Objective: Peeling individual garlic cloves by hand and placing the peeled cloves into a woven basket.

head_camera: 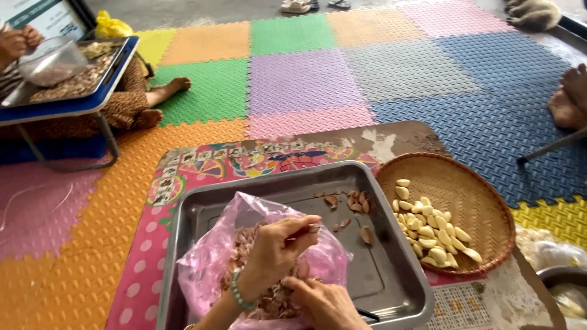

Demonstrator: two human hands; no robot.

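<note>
Risk entry: left hand (pixel 275 253) pinches a small garlic peel over the pink bag (pixel 214 263) in the metal tray (pixel 391 269), right hand (pixel 324 302) fingers curled on the skins; loose peels may spill onto unpeeled cloves (pixel 354 205).

L hand (pixel 278 253) is coming up from the bottom edge w/ the wrist bent, back of hand facing the camera, fingers curling in and fingertips (pixel 310 224) pinching together at the top right. A green bead bracelet is sitting on that wrist. R hand (pixel 324 302) is lying lower, just beside the L, fingers folding inward, partly cut off by the frame edge.
</note>
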